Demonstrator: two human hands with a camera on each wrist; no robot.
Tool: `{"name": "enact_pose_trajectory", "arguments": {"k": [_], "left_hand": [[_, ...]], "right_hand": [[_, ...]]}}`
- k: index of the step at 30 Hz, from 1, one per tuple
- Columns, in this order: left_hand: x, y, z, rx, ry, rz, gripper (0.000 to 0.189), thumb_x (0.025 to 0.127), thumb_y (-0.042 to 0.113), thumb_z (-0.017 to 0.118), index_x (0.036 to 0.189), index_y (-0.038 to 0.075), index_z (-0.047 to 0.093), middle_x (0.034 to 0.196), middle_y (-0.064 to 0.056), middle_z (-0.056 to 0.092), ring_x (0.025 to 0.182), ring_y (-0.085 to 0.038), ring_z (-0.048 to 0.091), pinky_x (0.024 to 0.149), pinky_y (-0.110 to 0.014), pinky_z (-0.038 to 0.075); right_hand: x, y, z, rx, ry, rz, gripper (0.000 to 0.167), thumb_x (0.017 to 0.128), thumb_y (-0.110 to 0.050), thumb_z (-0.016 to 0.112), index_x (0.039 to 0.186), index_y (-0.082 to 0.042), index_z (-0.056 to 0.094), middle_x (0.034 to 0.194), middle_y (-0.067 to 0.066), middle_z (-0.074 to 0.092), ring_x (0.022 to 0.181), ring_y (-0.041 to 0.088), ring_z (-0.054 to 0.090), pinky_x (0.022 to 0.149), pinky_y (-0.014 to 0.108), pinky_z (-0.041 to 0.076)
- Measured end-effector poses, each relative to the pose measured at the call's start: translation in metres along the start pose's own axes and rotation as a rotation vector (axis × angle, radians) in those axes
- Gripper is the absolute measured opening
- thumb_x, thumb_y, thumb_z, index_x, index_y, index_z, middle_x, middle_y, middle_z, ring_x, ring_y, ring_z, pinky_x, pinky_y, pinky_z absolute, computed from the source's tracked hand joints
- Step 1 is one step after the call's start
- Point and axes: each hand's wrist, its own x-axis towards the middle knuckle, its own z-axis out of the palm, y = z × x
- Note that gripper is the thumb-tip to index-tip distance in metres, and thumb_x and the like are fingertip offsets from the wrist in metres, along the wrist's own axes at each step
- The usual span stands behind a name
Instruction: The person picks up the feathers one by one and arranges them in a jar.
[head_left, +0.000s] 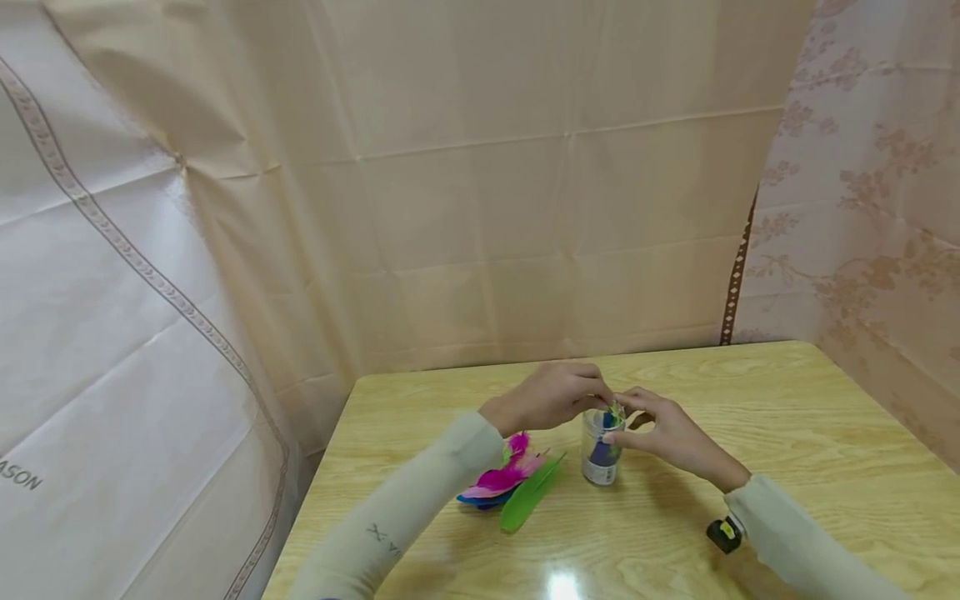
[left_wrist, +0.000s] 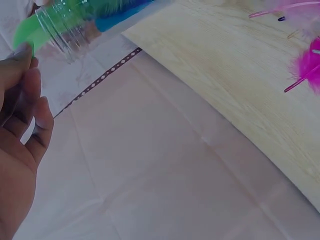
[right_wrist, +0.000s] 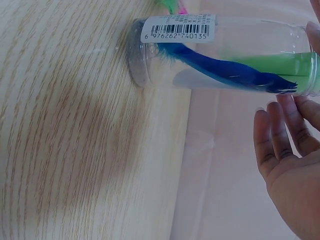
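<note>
A clear plastic jar [head_left: 598, 473] with a white barcode label [right_wrist: 180, 30] stands upright on the table. My right hand [head_left: 671, 435] holds it near the rim, thumb on one side and fingers on the other. Inside lies a dark blue feather [right_wrist: 220, 70]. Over the mouth, my left hand [head_left: 555, 396] pinches the end of a green feather [left_wrist: 27, 32] between thumb and finger, and the rest of that feather reaches down into the jar, as the right wrist view also shows through the wall.
Left of the jar lies a loose pile of feathers: magenta ones [head_left: 501, 478], pale pink, blue, and a long green feather [head_left: 531, 496] in front. The wooden table [head_left: 750, 400] ends at a hanging beige cloth [head_left: 480, 208] behind.
</note>
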Motion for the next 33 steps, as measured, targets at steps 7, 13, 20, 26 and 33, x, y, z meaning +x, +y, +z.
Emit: {"name": "enact_pose_trajectory", "arguments": {"k": [7,13,20,26,33], "left_hand": [[0.002,-0.003,-0.011,-0.03,0.001,-0.019,0.014,0.102,0.012,0.066,0.113,0.01,0.074,0.107,0.001,0.069,0.097,-0.01,0.067,0.089,-0.012,0.047],[0.003,-0.004,-0.021,0.021,-0.021,-0.028,0.014,0.104,0.013,0.064,0.112,0.012,0.074,0.105,0.001,0.068,0.095,-0.01,0.066,0.084,-0.015,0.05],[0.005,-0.005,-0.024,0.065,-0.031,-0.036,0.012,0.103,0.015,0.065,0.11,0.016,0.075,0.105,0.004,0.067,0.095,-0.008,0.063,0.082,-0.015,0.049],[0.012,0.0,-0.013,0.088,-0.12,0.004,0.014,0.1,0.019,0.07,0.11,0.017,0.079,0.105,0.006,0.069,0.098,-0.005,0.063,0.088,-0.011,0.046],[0.017,0.007,0.001,0.08,-0.194,-0.002,0.017,0.103,0.025,0.066,0.111,0.022,0.08,0.102,0.008,0.068,0.086,0.002,0.06,0.077,-0.008,0.045]], "right_hand": [[0.001,0.001,-0.001,-0.006,0.0,0.001,0.065,0.093,-0.04,0.078,0.144,-0.006,0.058,0.125,-0.002,0.061,0.107,0.021,0.058,0.089,0.047,0.053],[0.0,0.001,-0.001,-0.001,-0.002,-0.001,0.065,0.093,-0.039,0.078,0.145,-0.006,0.058,0.125,0.0,0.061,0.105,0.02,0.058,0.088,0.039,0.054],[-0.001,0.001,-0.002,0.0,-0.005,-0.009,0.064,0.094,-0.038,0.077,0.145,-0.005,0.057,0.126,0.002,0.061,0.106,0.02,0.057,0.088,0.037,0.054],[-0.001,0.0,-0.003,0.003,-0.004,0.006,0.06,0.093,-0.039,0.078,0.144,-0.012,0.06,0.125,-0.003,0.061,0.106,0.02,0.058,0.088,0.033,0.053],[0.0,0.001,-0.001,0.003,0.005,-0.012,0.054,0.092,-0.038,0.079,0.139,-0.018,0.064,0.118,-0.005,0.061,0.101,0.018,0.058,0.086,0.035,0.054]]}}
